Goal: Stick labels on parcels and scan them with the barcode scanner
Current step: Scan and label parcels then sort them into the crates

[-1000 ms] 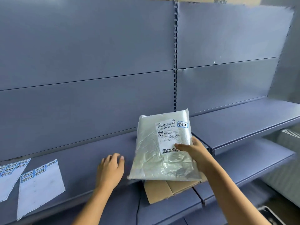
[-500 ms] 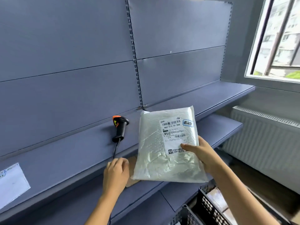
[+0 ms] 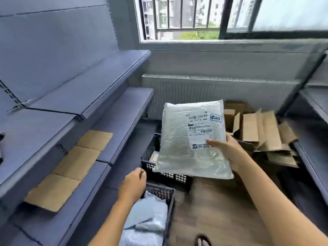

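A silvery plastic parcel (image 3: 184,144) with a white shipping label (image 3: 199,128) and a small blue-edged sticker (image 3: 216,118) hangs in the air above a black crate (image 3: 150,153). My right hand (image 3: 225,148) grips its right edge, thumb on the label. My left hand (image 3: 132,183) is off the shelf, fingers loosely curled and holding nothing, above a nearer black crate (image 3: 168,206) with pale blue-grey parcels (image 3: 147,219) inside. The barcode scanner is out of view.
Grey-blue metal shelves (image 3: 76,107) run along the left, with a flattened cardboard sheet (image 3: 71,167) on the lower one. Cardboard boxes (image 3: 262,134) are heaped on the floor at the right below a radiator (image 3: 213,89) and window. Another shelf unit (image 3: 316,107) stands far right.
My view has swung right and down, away from the shelf and scanner. The parcel has moved with my right hand over the crates. My left hand has left the shelf edge.
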The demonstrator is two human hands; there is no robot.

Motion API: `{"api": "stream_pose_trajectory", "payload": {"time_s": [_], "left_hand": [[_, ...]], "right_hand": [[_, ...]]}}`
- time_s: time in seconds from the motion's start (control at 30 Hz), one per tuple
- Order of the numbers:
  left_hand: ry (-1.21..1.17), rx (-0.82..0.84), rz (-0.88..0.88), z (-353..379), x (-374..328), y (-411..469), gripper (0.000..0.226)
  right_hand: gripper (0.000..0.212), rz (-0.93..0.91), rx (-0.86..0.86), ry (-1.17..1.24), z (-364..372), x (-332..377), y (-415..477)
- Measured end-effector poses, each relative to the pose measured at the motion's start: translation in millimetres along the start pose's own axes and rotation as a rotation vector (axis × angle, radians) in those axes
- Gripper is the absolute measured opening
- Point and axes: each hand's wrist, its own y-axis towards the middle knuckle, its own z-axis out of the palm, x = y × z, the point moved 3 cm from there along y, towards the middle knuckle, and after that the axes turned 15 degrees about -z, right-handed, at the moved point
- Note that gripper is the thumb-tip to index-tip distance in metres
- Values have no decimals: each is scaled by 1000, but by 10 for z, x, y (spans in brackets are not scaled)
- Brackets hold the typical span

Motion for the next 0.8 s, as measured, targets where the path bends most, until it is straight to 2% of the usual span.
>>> {"api": "stream_pose_trajectory", "payload": {"time_s": [0.1, 0.23, 0.37, 0.47, 0.53, 0.8], "left_hand": [[87, 41, 89, 270, -409, -63, 27], [151, 102, 168, 579, -947, -63, 24], [178, 108, 200, 910, -1514, 72, 21], [200, 132, 207, 1136, -1931, 203, 18], [200, 132, 188, 1269, -2152, 320, 9], [154, 114, 35, 1397, -2461, 808, 20]], "right_hand": [[42, 7, -79, -22, -492, 11, -65], [49, 20, -150, -18, -1064, 2, 85], [59, -8, -104, -30, -1505, 59, 444], [52, -13, -58, -16, -1739, 113, 739], [48, -4, -26, -18, -1871, 152, 968], [46, 82, 18, -28, -2054, -27, 1878]]}}
